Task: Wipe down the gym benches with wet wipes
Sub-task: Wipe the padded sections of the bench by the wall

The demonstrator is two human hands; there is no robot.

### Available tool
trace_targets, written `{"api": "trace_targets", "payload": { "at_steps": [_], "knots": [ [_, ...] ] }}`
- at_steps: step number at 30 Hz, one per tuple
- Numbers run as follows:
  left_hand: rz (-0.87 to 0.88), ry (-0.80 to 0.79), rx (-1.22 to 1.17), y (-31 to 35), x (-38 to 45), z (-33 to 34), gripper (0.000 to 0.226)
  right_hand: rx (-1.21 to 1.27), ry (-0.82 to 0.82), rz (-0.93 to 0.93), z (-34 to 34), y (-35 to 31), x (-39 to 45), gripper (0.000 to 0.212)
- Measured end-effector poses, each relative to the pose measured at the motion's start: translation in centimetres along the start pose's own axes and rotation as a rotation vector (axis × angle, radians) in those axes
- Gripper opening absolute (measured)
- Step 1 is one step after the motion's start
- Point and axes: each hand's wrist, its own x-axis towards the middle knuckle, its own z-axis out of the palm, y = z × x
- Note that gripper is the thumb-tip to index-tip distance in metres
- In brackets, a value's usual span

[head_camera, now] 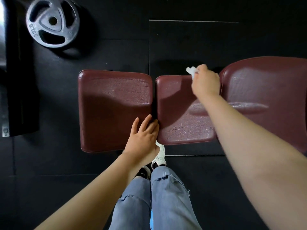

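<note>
The bench [182,113], padded in maroon vinyl, lies across the view in three cushions: a seat pad [114,110] on the left, a narrower middle pad [176,117], and a broad back pad [265,97] on the right. The right hand [206,82] reaches over the middle pad to its far edge, fingers curled round a bunched white wet wipe [191,71] that pokes out past the knuckles. Whether the wipe is pressed to the vinyl or just clear of the edge is hard to tell from this angle. The left hand [144,138] rests flat, fingers straight and spread, on the near corner of the seat pad beside the gap between the pads; it grips nothing and seems to steady the person.

The surface shows a streaky, beaded sheen across all three pads, which suggests much of it is already damp. The wipe is light, limp and wet, so it will bunch and slip unless it is held well inside the fist with a flat face left free to drag. The vinyl looks soft over its padding and slick when wet; firm, even pressure should serve. The seams and the gap between pads probably want the most care.

A grey weight plate [53,22] lies on the black floor [216,180] at upper left, well apart from the bench.
</note>
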Motion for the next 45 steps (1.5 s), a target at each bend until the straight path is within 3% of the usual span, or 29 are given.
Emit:
{"api": "trace_targets", "payload": {
  "at_steps": [3,8,10,18,26,31,37,42,45],
  "knots": [
    [0.016,-0.028,0.02,-0.2,-0.2,-0.1,0.071,-0.06,-0.049,0.006,-0.4,2.7,0.2,0.022],
    [0.02,-0.135,0.052,0.2,-0.2,-1.1,0.071,-0.073,-0.171,0.265,-0.7,6.0,-0.5,0.032],
    [0.013,-0.166,0.088,0.3,-0.2,-1.3,0.071,-0.043,-0.179,0.262,-1.1,6.7,-1.3,0.031],
    [-0.036,-0.192,0.061,2.3,-1.4,-4.2,0.071,0.515,-0.01,0.196,-6.5,6.4,-6.0,0.017],
    [-0.166,-0.025,-0.248,5.9,-5.0,-10.0,0.061,0.974,0.078,0.188,-16.8,5.5,-12.7,0.007],
    [-0.213,0.113,-0.51,9.1,-7.9,-14.9,0.053,1.125,0.052,0.178,-21.5,4.0,-18.8,0.013],
    [-0.137,0.307,-0.912,12.7,-12.5,-20.6,0.04,1.184,0.008,0.102,-24.8,2.0,-26.0,0.012],
    [-0.148,0.289,-1.191,15.9,-16.7,-22.8,0.03,1.242,0.008,0.125,-27.0,2.0,-31.3,0.014],
    [-0.17,0.247,-1.215,17.5,-18.1,-23.3,0.027,1.245,-0.002,0.108,-28.2,2.4,-33.6,0.014]
  ]
}}
